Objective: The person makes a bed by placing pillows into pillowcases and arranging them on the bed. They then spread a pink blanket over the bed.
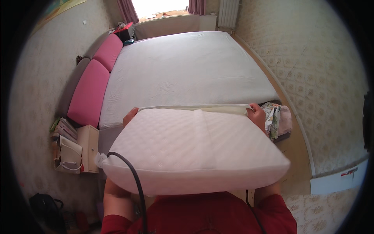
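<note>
A white quilted pillow (163,140), probably foam inside a cover, is held up in front of my body. My left hand (130,116) grips the far left corner of its cover, with the fingers partly hidden behind the edge. At the far right corner my right hand (257,113) pinches the rim of the cover. Between the hands the cover's far edge is parted, and a pale yellowish inner piece (228,110) shows there. A small white tag (100,159) hangs from the near left corner. Beyond the pillow lies a bed with a white fitted sheet (181,67).
Pink headboard cushions (89,92) line the bed's left side. A cream nightstand (90,143) with books and a white bag (70,153) stands at left. Folded floral fabric (273,120) rests by the bed's right corner. A dark cable (134,172) crosses the pillow's near left part.
</note>
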Tool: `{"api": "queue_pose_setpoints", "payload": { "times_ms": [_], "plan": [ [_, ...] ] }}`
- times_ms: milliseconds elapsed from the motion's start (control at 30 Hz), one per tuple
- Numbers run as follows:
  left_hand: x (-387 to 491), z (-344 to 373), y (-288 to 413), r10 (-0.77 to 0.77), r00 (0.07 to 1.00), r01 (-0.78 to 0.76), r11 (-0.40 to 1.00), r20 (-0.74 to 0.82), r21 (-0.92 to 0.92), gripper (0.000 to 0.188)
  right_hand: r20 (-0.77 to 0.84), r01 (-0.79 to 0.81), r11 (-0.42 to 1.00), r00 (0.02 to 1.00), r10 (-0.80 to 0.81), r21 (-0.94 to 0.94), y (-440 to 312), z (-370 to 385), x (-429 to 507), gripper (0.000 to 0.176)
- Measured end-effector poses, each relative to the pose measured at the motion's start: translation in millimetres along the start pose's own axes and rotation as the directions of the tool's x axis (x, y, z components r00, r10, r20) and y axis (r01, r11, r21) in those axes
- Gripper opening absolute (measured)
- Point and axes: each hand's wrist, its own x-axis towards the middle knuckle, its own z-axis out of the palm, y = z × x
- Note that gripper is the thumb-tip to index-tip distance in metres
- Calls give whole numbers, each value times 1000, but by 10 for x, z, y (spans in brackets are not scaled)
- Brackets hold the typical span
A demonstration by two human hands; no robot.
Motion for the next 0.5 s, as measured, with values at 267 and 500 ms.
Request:
{"api": "queue_pose_setpoints", "payload": {
  "times_ms": [267,500],
  "plan": [
    [646,721,764,291,870,-295,954,398,-53,16,-169,-120,949,970,175,292,-19,-1212,-82,16],
    [-353,1214,63,299,728,-526,820,616,224,8,-77,-360,874,911,405,326,435,-1399,-1858,10]
  ]
}}
